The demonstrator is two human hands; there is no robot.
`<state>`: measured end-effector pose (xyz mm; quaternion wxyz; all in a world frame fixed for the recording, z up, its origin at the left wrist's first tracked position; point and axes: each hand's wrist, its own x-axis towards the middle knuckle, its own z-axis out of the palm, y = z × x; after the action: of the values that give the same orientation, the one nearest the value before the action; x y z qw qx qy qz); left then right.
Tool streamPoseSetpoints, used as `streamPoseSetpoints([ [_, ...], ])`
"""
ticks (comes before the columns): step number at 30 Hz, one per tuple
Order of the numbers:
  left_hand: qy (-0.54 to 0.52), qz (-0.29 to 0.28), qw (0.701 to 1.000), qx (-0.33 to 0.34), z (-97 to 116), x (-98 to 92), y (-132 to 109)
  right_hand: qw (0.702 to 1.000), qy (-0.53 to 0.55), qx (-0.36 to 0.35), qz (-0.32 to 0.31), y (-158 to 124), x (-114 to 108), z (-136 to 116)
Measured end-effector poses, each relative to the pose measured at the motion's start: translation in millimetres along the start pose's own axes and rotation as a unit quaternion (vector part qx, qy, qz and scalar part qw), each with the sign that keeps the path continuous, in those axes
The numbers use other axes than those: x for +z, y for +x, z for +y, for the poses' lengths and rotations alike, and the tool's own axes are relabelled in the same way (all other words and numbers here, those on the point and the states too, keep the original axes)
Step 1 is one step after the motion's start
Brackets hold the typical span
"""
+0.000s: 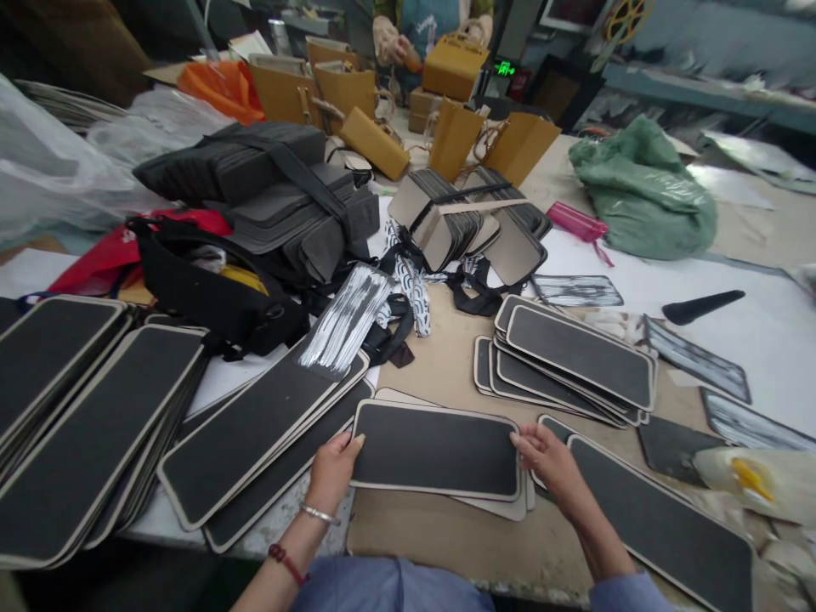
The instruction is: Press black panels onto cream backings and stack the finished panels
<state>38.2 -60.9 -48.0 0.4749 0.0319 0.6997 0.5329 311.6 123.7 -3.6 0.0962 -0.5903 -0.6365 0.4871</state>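
A black rectangular panel [437, 449] with rounded corners and a beige border lies between my hands at the table's front. My left hand [335, 467] pinches its left end, thumb on top. At its right end, my right hand [541, 450] closes thumb and fingers on the edge. Beneath it, the edges of beige pieces [501, 507] stick out, askew. Left of my left hand, similar panels [255, 433] are piled at a slant, with a paint-streaked strip [350, 319] across them. More panels [663, 510] lie just right of my right hand.
Panel stacks stand at far left [102, 459] and behind my right hand [580, 357]. Behind are a black bag [217, 289], strapped dark bundles [274, 187], a green plastic bag [643, 191] and mustard handbags [456, 140]. A co-worker [433, 34] handles a bag across the table.
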Motion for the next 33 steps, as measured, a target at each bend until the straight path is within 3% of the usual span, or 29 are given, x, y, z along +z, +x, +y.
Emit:
streamPoseSetpoints([
  [3, -0.002, -0.008, 1.0, -0.007, 0, -0.3, 1, 0.999, 0.005, 0.037, -0.022, 0, 5, 13],
  [8, 0.003, -0.029, 0.999, -0.018, 3, -0.2, 1, 0.997, -0.067, 0.01, 0.027, 2, 15, 29],
  [15, 0.049, -0.005, 0.998, 0.027, 0, 4.7, -1, 0.977, -0.192, 0.045, 0.078, -3, 26, 20],
  [19, 0.066, -0.006, 0.997, 0.038, 11, 4.1, -2, 0.94, -0.322, 0.102, 0.037, -5, 29, 11],
  [25, 0.027, -0.103, 0.994, 0.006, 38, -0.1, 7, 0.92, -0.378, 0.099, -0.014, -1, 27, 12],
  [33, 0.111, 0.014, 0.993, 0.043, 22, 13.3, 23, 0.909, -0.404, 0.104, -0.003, -2, 30, 14],
])
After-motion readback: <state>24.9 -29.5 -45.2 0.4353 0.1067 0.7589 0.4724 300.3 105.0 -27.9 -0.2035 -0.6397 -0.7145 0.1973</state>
